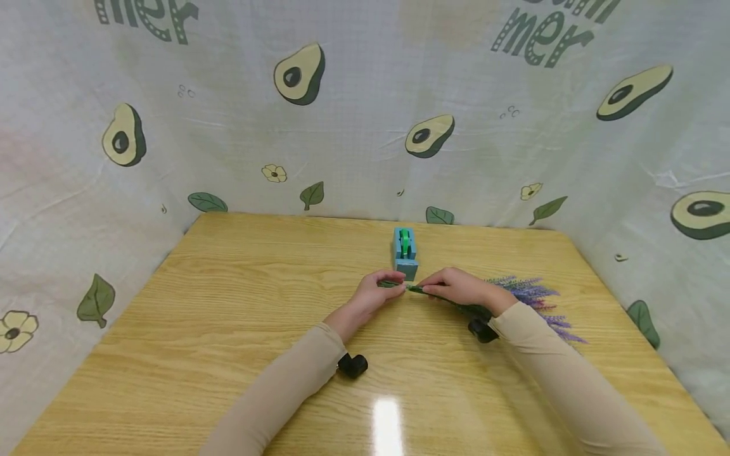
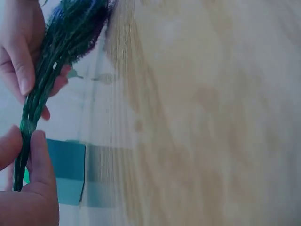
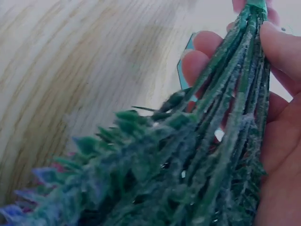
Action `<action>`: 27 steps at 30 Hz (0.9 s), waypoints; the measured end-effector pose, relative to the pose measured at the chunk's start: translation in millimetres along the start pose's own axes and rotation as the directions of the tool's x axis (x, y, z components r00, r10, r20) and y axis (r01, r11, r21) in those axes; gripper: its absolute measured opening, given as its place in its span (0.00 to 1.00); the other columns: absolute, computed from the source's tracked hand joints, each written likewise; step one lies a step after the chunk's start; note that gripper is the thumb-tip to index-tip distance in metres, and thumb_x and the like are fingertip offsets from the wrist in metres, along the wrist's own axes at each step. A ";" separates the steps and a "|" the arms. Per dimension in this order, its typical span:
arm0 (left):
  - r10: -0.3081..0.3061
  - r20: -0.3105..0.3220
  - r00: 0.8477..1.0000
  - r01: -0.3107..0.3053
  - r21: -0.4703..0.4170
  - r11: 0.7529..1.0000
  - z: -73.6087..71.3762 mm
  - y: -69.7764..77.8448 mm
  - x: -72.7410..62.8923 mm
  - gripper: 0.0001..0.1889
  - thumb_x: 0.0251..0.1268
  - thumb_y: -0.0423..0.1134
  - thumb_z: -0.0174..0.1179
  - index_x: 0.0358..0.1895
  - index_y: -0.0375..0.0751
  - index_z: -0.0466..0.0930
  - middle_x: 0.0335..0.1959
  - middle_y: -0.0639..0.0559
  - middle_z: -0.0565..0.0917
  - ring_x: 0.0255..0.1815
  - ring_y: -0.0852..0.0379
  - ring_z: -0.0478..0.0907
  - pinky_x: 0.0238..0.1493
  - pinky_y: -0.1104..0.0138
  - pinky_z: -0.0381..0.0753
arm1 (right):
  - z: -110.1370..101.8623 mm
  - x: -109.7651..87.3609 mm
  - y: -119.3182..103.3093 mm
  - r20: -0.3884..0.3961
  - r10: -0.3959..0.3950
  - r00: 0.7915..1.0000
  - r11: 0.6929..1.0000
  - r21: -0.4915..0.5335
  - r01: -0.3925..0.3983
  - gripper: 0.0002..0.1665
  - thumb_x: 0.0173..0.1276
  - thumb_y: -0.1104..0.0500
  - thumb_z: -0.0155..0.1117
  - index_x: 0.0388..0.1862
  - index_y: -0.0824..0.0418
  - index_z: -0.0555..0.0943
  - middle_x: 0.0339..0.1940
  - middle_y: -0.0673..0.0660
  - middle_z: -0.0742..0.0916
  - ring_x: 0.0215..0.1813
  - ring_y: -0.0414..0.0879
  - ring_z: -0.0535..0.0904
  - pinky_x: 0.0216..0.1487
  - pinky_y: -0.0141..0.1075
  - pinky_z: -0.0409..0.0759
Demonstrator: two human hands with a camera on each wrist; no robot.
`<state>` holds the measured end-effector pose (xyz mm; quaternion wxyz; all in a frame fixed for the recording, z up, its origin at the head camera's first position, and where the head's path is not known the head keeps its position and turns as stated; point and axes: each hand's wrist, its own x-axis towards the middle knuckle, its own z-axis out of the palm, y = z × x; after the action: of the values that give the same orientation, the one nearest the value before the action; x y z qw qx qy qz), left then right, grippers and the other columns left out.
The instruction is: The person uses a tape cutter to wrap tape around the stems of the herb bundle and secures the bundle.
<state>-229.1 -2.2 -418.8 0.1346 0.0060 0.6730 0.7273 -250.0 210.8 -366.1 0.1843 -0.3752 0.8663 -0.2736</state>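
A bunch of artificial lavender (image 1: pixel 530 294), with purple and some pink flower heads, extends to the right beneath the right forearm. My right hand (image 1: pixel 463 288) holds its green stems (image 3: pixel 240 80) between thumb and fingers. At the stem ends, my left hand (image 1: pixel 369 296) pinches the bundle between thumb and fingertips. A band of shiny green tape (image 3: pixel 257 4) appears around the stems between the two hands. Just beyond the hands stands a blue tape dispenser (image 1: pixel 406 269) holding a green roll (image 1: pixel 404 242). In the left wrist view, the dispenser (image 2: pixel 68 172) is partly hidden behind the left hand.
The wooden table (image 1: pixel 256 278) has its back edge along a hanging cloth (image 1: pixel 359 139) printed with avocados and leaves. Black wrist cameras sit under the left wrist (image 1: pixel 352 365) and the right wrist (image 1: pixel 482 329), close to the tabletop.
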 end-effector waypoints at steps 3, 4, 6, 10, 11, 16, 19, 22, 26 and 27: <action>0.027 0.051 0.998 -0.034 0.124 0.992 -5.1 2.7 -3.2 0.13 0.58 0.31 0.64 0.47 0.39 0.82 0.46 0.51 0.78 0.47 0.56 0.72 0.44 0.67 0.76 | 1.2 -1.0 0.5 -0.008 -0.001 1.000 1.000 0.006 0.001 0.17 0.74 0.59 0.49 0.52 0.67 0.80 0.30 0.58 0.83 0.20 0.39 0.66 0.25 0.34 0.68; 0.033 0.068 0.997 -0.043 0.154 0.987 -6.4 3.9 -4.0 0.12 0.58 0.32 0.64 0.47 0.41 0.82 0.47 0.52 0.78 0.47 0.56 0.71 0.45 0.67 0.75 | 1.5 -1.0 0.8 -0.009 -0.003 1.000 1.000 0.003 0.003 0.17 0.74 0.59 0.49 0.52 0.67 0.80 0.30 0.57 0.83 0.20 0.39 0.66 0.25 0.34 0.68; 0.044 0.101 0.994 -0.065 0.212 0.975 -8.2 5.6 -5.0 0.11 0.59 0.33 0.64 0.46 0.43 0.83 0.48 0.53 0.77 0.48 0.56 0.70 0.44 0.67 0.75 | 1.9 -0.7 0.6 -0.010 -0.008 1.000 1.000 -0.001 0.008 0.17 0.74 0.59 0.49 0.52 0.66 0.80 0.30 0.57 0.83 0.20 0.39 0.66 0.25 0.34 0.68; 0.043 0.132 0.990 -0.079 0.286 0.955 -8.8 6.9 -5.2 0.10 0.61 0.35 0.62 0.45 0.47 0.85 0.52 0.52 0.76 0.51 0.55 0.69 0.44 0.68 0.74 | 2.2 0.2 -1.3 -0.015 -0.012 1.000 1.000 -0.011 0.012 0.16 0.74 0.59 0.49 0.52 0.65 0.80 0.29 0.58 0.83 0.21 0.39 0.67 0.25 0.33 0.68; 0.043 0.132 0.990 -0.081 0.300 0.950 -8.5 6.8 -5.1 0.10 0.61 0.36 0.62 0.45 0.48 0.85 0.53 0.52 0.75 0.52 0.55 0.69 0.45 0.67 0.74 | 2.2 0.2 -1.7 -0.017 -0.013 1.000 1.000 -0.013 0.012 0.16 0.74 0.59 0.50 0.52 0.65 0.80 0.29 0.58 0.83 0.21 0.39 0.67 0.24 0.33 0.68; 0.041 0.114 0.993 -0.078 0.339 0.938 -6.5 5.7 -3.2 0.10 0.62 0.37 0.61 0.46 0.48 0.85 0.53 0.51 0.75 0.51 0.57 0.70 0.45 0.67 0.76 | 2.5 -0.2 -2.4 -0.026 -0.004 1.000 1.000 -0.026 0.004 0.16 0.74 0.60 0.50 0.51 0.65 0.80 0.29 0.59 0.82 0.21 0.39 0.68 0.23 0.33 0.69; 0.027 0.122 0.992 -0.067 0.342 0.937 -5.6 5.0 -2.4 0.11 0.63 0.36 0.61 0.47 0.45 0.84 0.47 0.50 0.78 0.44 0.57 0.75 0.42 0.67 0.78 | 2.6 -1.0 -1.8 -0.032 -0.009 0.999 0.999 -0.034 0.008 0.16 0.73 0.59 0.51 0.51 0.66 0.81 0.29 0.58 0.82 0.21 0.39 0.68 0.23 0.34 0.69; -0.001 0.130 0.992 -0.042 0.328 0.944 -4.8 4.5 -1.7 0.11 0.63 0.35 0.60 0.48 0.42 0.84 0.42 0.50 0.80 0.38 0.58 0.78 0.40 0.67 0.79 | 2.0 -1.9 -1.8 -0.034 -0.008 0.999 0.999 -0.040 0.007 0.16 0.73 0.60 0.52 0.51 0.66 0.81 0.29 0.58 0.81 0.22 0.39 0.68 0.24 0.34 0.69; -0.045 0.139 0.989 0.001 0.302 0.953 -4.4 4.5 -0.4 0.12 0.63 0.35 0.60 0.48 0.38 0.83 0.38 0.49 0.82 0.35 0.59 0.79 0.39 0.68 0.80 | 0.7 -2.6 -1.9 -0.033 -0.016 0.999 0.998 -0.059 0.014 0.16 0.72 0.60 0.53 0.51 0.66 0.81 0.29 0.58 0.81 0.23 0.39 0.67 0.26 0.34 0.68; -0.056 0.143 0.988 0.011 0.300 0.954 -4.4 4.6 -0.2 0.12 0.63 0.35 0.60 0.48 0.37 0.83 0.38 0.48 0.82 0.35 0.59 0.79 0.39 0.68 0.80 | 0.5 -2.8 -2.0 -0.034 -0.020 0.999 0.998 -0.065 0.017 0.16 0.72 0.61 0.53 0.52 0.66 0.81 0.30 0.58 0.81 0.23 0.39 0.67 0.27 0.34 0.68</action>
<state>-230.6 -6.8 -414.7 0.1945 0.0694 0.7629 0.6126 -246.8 211.6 -365.0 0.1546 -0.3842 0.8743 -0.2534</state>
